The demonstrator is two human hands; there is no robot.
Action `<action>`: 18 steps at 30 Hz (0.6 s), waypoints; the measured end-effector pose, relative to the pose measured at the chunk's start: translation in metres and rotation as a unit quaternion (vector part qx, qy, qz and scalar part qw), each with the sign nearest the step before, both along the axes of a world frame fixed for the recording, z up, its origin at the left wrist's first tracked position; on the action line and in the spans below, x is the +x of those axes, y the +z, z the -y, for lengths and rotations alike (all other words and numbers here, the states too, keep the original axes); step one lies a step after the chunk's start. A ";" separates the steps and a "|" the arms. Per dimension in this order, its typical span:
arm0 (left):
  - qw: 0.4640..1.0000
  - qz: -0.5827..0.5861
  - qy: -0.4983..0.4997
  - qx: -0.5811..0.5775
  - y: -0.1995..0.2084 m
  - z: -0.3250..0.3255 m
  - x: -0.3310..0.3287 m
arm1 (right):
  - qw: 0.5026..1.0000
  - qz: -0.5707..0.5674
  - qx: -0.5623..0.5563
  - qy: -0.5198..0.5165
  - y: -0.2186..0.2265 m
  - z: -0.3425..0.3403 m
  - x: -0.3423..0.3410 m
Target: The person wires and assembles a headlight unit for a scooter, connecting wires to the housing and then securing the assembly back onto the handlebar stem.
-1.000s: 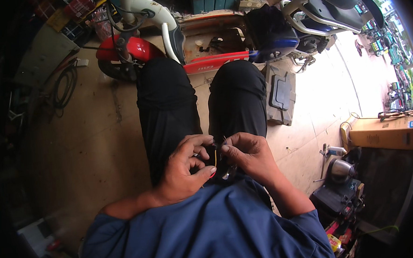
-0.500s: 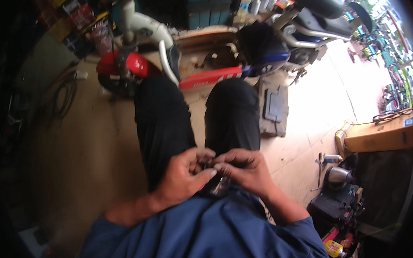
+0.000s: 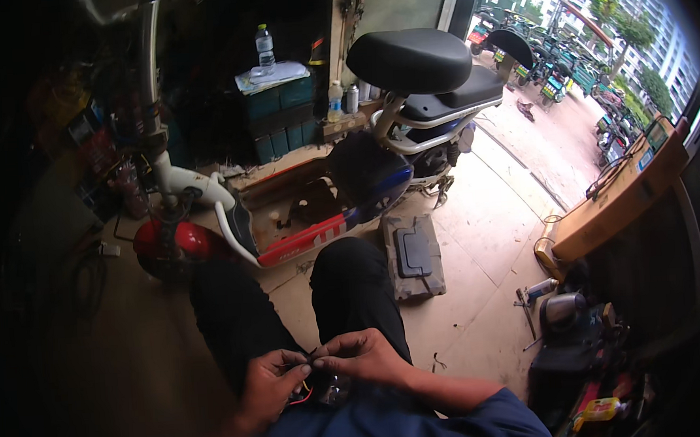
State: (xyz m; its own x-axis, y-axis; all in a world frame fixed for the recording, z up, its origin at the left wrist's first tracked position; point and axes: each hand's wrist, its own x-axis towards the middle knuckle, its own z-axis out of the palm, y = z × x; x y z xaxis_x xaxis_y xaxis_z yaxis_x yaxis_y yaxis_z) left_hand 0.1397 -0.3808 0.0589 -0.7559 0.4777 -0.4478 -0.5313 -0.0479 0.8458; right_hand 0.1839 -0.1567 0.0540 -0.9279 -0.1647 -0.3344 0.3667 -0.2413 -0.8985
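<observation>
Over my lap, my left hand and my right hand meet with their fingertips almost touching. Both are closed in a pinch on a small dark wire end, mostly covered by the fingers. Red and yellow wires hang just below the left fingers. Something clear and shiny lies under the right hand, too hidden to name. My knees, in black trousers, are below and beyond the hands.
Ahead stands a red and white electric scooter with its footboard open. A dark case lies on the floor beside my right knee. To the right are a cardboard box and tools. A water bottle stands on teal boxes.
The view has swung up and to the right, so more of the scooter and the street shows. My hands remain pinched together; red and yellow wires now show below them.
</observation>
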 end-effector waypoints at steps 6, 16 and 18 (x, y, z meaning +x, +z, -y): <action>0.997 0.041 -0.032 0.048 -0.006 -0.005 -0.022 | 0.999 -0.028 0.005 0.017 -0.009 -0.017 -0.012; 0.995 0.065 0.062 0.041 0.016 -0.025 -0.086 | 0.647 -0.347 0.420 -0.534 0.056 -0.346 -0.216; 0.993 0.063 0.094 0.038 0.021 -0.026 -0.099 | 0.576 -0.301 0.546 -0.529 0.060 -0.405 -0.268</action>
State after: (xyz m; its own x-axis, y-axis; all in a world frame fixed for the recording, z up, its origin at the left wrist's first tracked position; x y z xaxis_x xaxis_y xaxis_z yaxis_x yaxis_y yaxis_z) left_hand 0.0405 -0.3548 0.0796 -0.7752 0.3697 -0.5123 -0.6083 -0.2179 0.7632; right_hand -0.0837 0.2484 0.1139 -0.3179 0.6024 0.7321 0.0768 0.7860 -0.6134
